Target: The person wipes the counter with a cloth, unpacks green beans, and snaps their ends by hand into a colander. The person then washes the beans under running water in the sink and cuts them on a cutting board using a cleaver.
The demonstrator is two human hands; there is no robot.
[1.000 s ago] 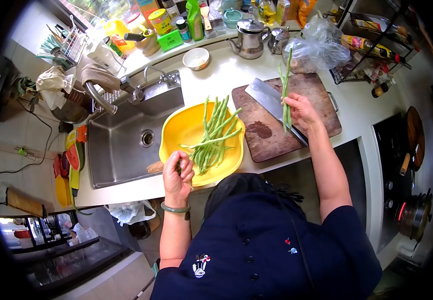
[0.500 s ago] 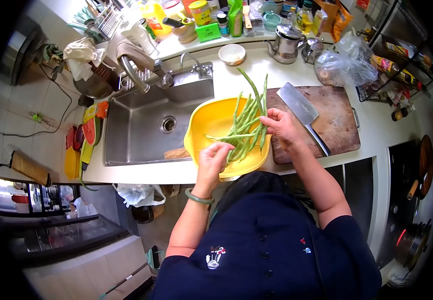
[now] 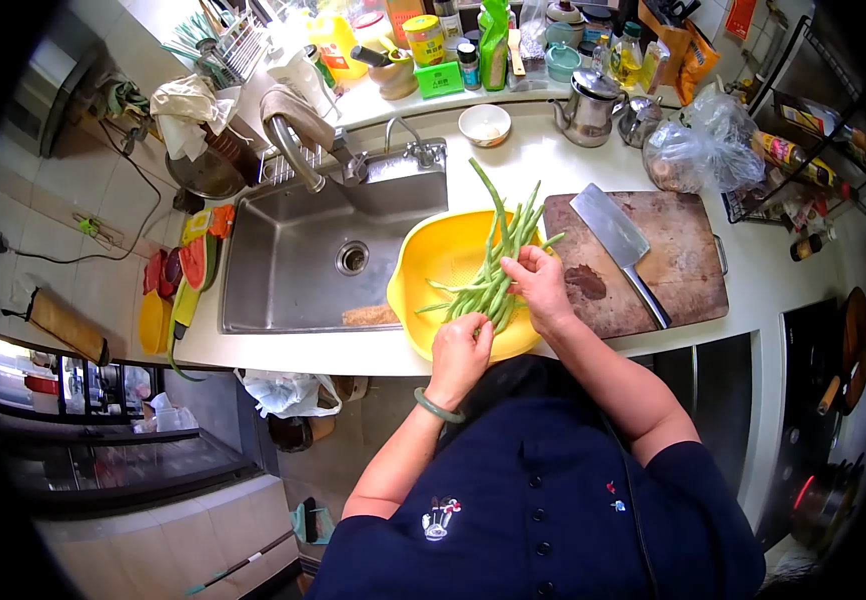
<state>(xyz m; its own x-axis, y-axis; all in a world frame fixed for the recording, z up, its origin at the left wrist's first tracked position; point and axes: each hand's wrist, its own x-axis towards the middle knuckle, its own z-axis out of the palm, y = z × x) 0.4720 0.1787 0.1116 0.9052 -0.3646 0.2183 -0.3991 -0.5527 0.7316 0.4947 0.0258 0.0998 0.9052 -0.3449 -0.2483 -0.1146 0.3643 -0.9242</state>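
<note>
A bunch of long green beans (image 3: 489, 283) lies in and over a yellow colander basket (image 3: 411, 262) at the counter's front edge. My left hand (image 3: 461, 350) is closed on the near ends of the beans, a green bangle on its wrist. Just above and to the right, my right hand (image 3: 539, 288) pinches beans between thumb and fingers. Some tips stick out past the basket's far rim. To the right, a cleaver (image 3: 613, 228) rests on a wooden cutting board (image 3: 678, 290) with a dark wet patch, touched by neither hand.
Left of the basket is a steel sink (image 3: 283, 270) with a tap (image 3: 293, 155). Behind stand a white bowl (image 3: 485, 125), a metal kettle (image 3: 589, 108) and a knotted plastic bag (image 3: 703, 150). Bottles and jars line the back ledge. A watermelon piece (image 3: 193, 262) sits at far left.
My right hand has come down and inward, nearer my left hand. The beans are gathered closer together over the basket. The whole view has shifted slightly.
</note>
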